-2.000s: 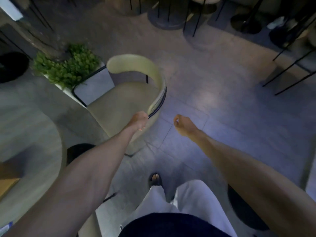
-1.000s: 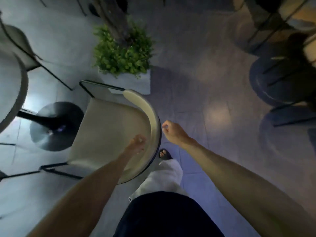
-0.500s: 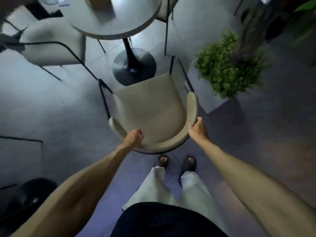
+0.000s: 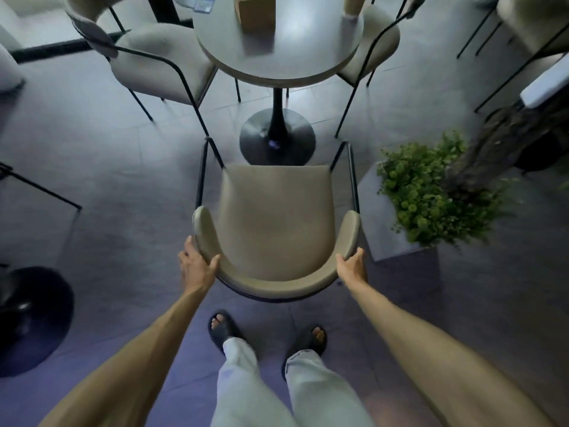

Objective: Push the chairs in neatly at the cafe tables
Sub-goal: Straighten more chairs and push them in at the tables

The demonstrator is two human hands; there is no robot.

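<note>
A beige padded chair [image 4: 274,217] with a curved backrest and black metal legs stands right in front of me, its seat facing a round cafe table [image 4: 277,66]. My left hand [image 4: 197,266] grips the left end of the backrest, thumb over the inner side. On the right end of the backrest my right hand [image 4: 352,268] holds on. The chair's front legs stand close to the table's black pedestal base [image 4: 277,134]. The seat lies short of the tabletop's edge.
Two more beige chairs, one [image 4: 154,57] at the table's left and one [image 4: 372,44] at its right, sit tucked in. A grey planter [image 4: 385,229] with green foliage stands just right of the chair. Another black table base [image 4: 27,315] is at the left. A brown box [image 4: 257,10] rests on the tabletop.
I have turned with the chair until it faces the table squarely. My right hand went from free to holding the backrest's right end. My left hand slid to the left end.
</note>
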